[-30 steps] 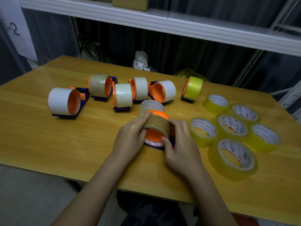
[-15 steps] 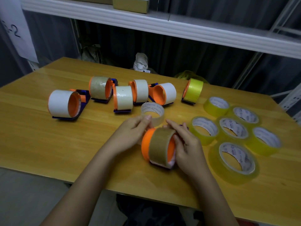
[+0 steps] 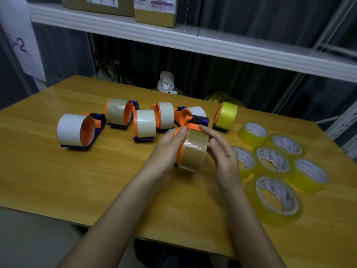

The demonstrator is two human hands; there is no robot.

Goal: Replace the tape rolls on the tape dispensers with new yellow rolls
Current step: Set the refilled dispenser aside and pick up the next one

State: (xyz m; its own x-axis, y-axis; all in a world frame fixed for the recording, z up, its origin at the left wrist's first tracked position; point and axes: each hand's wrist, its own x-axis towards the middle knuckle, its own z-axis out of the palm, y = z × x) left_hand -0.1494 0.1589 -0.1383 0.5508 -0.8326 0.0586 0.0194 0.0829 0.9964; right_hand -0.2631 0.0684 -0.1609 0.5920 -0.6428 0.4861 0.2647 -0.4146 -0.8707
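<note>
An orange and blue tape dispenser with a brown tape roll (image 3: 193, 151) is held above the wooden table (image 3: 58, 171) at its middle. My left hand (image 3: 168, 147) grips its orange left side, thumb on top. My right hand (image 3: 222, 153) is at the roll's right side with fingers loosely extended and the index finger stretched over the roll's top edge. Several new yellow rolls lie flat on the right, among them a large yellow roll (image 3: 276, 198) nearest me. One dispenser with a yellow roll (image 3: 227, 115) stands at the back.
Several more dispensers stand in a row at the back: a white-roll dispenser (image 3: 73, 130) far left, a brownish-roll dispenser (image 3: 117, 111), and white ones beside it. A white shelf (image 3: 193, 41) with cardboard boxes hangs above the table's far edge.
The brown-roll dispenser has come up off the table and moved farther from me. My right hand has let go of it and opened its fingers; my left hand now carries it.
</note>
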